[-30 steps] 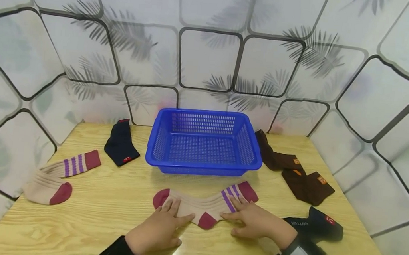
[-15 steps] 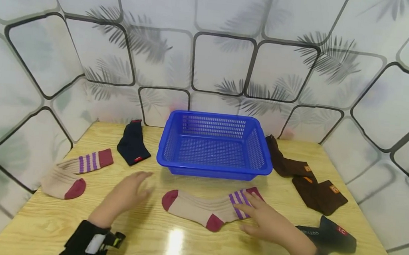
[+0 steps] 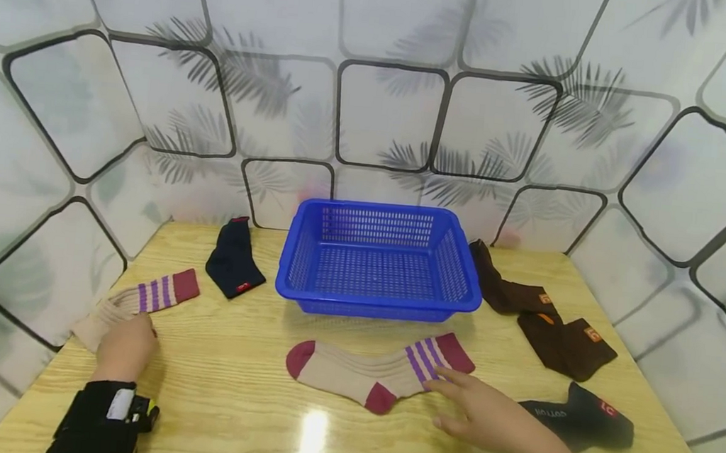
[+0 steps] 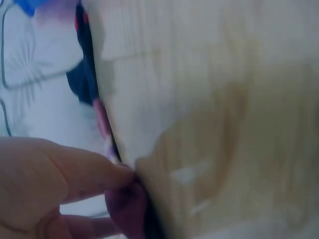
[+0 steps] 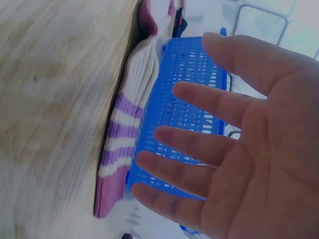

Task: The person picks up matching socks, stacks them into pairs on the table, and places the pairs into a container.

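On the left of the table, a beige sock with purple stripes and a maroon cuff lies folded back on itself. My left hand covers its near end and, in the left wrist view, pinches the maroon part between thumb and finger. A matching sock is laid out flat in front of the basket, maroon toe to the left and cuff to the right. Just by its striped end hovers my right hand; the right wrist view shows its fingers spread and holding nothing.
A blue plastic basket stands at the back middle. Left of it lies a navy sock. To the right are brown socks, another brown sock and a black sock. Patterned walls enclose the table.
My left hand has left the middle sock, swung left and taken hold of the folded sock. My right hand has lifted off the middle sock's striped end and stays close to it.
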Demonstrator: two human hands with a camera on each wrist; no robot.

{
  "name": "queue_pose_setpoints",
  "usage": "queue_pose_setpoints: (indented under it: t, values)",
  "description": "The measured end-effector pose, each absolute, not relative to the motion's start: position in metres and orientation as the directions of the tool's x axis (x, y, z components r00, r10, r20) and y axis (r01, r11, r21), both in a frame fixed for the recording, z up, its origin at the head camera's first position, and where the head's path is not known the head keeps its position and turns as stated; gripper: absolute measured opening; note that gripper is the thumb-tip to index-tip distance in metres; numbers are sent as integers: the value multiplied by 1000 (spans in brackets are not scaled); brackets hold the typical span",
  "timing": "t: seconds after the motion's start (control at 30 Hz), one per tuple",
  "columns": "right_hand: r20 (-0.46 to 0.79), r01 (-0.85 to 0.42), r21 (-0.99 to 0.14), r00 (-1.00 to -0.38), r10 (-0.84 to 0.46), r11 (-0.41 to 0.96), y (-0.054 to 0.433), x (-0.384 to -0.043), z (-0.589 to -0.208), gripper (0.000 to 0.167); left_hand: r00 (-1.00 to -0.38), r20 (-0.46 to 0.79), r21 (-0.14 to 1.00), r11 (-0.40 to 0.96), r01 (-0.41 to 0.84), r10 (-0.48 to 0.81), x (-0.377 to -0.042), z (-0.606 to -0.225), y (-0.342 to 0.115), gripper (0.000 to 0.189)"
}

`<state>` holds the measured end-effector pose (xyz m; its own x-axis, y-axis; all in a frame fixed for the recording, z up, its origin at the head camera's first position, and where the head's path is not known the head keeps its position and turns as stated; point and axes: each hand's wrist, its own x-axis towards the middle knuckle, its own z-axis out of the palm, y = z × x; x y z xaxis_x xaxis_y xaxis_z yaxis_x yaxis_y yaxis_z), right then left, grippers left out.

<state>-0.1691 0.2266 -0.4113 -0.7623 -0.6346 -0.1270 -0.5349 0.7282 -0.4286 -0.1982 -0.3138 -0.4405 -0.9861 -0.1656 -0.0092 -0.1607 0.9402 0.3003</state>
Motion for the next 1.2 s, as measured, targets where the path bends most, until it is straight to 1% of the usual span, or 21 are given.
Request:
queue_pose_setpoints:
  t: [0.07,0.13,0.2,0.3,0.37,0.4,0.5,0.6,0.63,0.7,0.77,0.83,0.87,0.93,1.0,1.03,1.1,1.13,1.2]
  values:
    - [-119,-555,-432,-746,-655,711,225,-169,-413,48,-991,62,290,952,-97,-119,-200,-441,-303,16]
    - [-114,-572,-433,-732,-672,697,223,-167,-416,46,-992,97,284,958,-46,-76,-201,-440,-290,14]
    - [-98,-603,-419,-713,-694,679,221,-166,-419,44,-995,92,300,954,-16,-46,-204,-438,-276,9]
    - [-78,-636,-402,-693,-717,658,218,-165,-422,43,-999,38,356,934,-9,-24,-207,-432,-257,3]
    - [-61,-654,-402,-680,-731,641,215,-165,-422,42,-999,17,402,916,-18,-27,-206,-424,-244,10]
    - [-50,-659,-408,-675,-736,632,213,-165,-422,41,-999,28,417,909,-16,-31,-206,-419,-238,13]
    - [-7,-670,-436,-665,-747,601,207,-165,-422,39,-992,120,455,890,13,-46,-201,-397,-223,23]
    - [39,-666,-483,-665,-746,569,198,-167,-423,34,-966,251,469,881,67,-60,-196,-367,-208,29]
    - [42,-652,-508,-671,-740,563,195,-168,-423,33,-957,285,476,875,87,-60,-194,-357,-203,31]
    - [27,-591,-598,-690,-723,542,188,-170,-424,33,-936,347,494,861,126,-62,-189,-337,-193,34]
    - [11,-503,-712,-706,-708,490,180,-173,-425,35,-918,393,507,846,164,-57,-185,-319,-182,38]
    - [-23,-365,-832,-729,-684,417,170,-175,-426,36,-900,433,519,829,208,-45,-180,-304,-171,39]
    - [-36,-286,-888,-737,-675,360,165,-176,-427,37,-891,453,523,820,232,-37,-177,-297,-165,40]
    - [-73,-126,-961,-746,-662,248,154,-178,-428,40,-873,487,532,795,290,-7,-172,-286,-154,39]
    - [-116,59,-992,-734,-669,108,143,-179,-430,46,-851,523,535,764,361,35,-166,-277,-144,38]
    - [-139,165,-986,-715,-685,28,138,-180,-431,50,-842,537,537,745,395,60,-163,-274,-139,38]
    - [-183,367,-924,-665,-724,-104,128,-182,-434,62,-815,569,535,700,473,115,-158,-268,-131,37]
    - [-199,466,-870,-635,-746,-164,123,-184,-437,67,-806,574,536,678,503,145,-155,-267,-127,37]
    - [-200,633,-724,-574,-794,-275,115,-186,-441,75,-790,578,545,624,559,204,-149,-264,-120,37]
